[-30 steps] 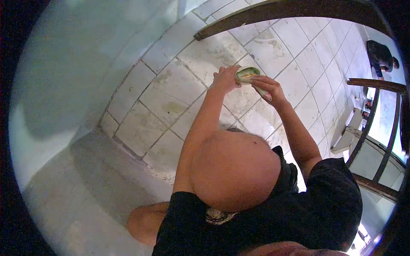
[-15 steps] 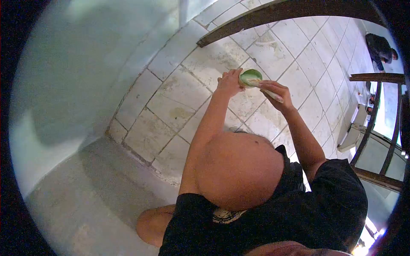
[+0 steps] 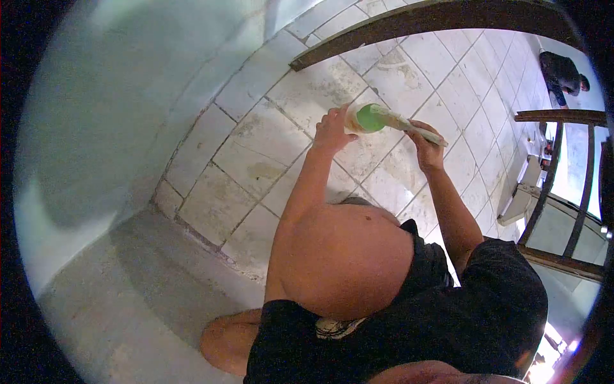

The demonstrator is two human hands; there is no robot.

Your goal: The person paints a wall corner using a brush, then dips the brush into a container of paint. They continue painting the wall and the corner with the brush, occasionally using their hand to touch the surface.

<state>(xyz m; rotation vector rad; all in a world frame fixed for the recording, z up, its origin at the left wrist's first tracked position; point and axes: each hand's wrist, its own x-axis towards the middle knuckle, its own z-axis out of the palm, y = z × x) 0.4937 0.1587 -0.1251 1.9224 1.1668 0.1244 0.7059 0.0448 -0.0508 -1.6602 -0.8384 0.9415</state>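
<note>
My left hand (image 3: 332, 132) is wrapped round the side of a small pale cup (image 3: 351, 120), its thumb at the near side. Bright green paint (image 3: 369, 119) shows inside the cup. In my right hand (image 3: 427, 148) is a pale paintbrush (image 3: 398, 120), gripped by its handle, which sticks out past the fingers. The brush's wide end reaches over the cup's rim; whether its tip touches the paint cannot be made out. Both hands are held out above the tiled floor.
A pale painted wall (image 3: 128, 96) rises on the left, above a grey ledge (image 3: 160, 288). A dark wooden beam (image 3: 435, 22) crosses the top. Stained tiles (image 3: 256, 173) cover the floor. Dark wooden bars (image 3: 550, 185) stand at the right; another person (image 3: 561, 73) is bent over far off.
The paintbrush and right hand have shifted right, with more of the brush now in sight. My left hand and the cup have moved slightly left, and the cup's green inside shows more brightly.
</note>
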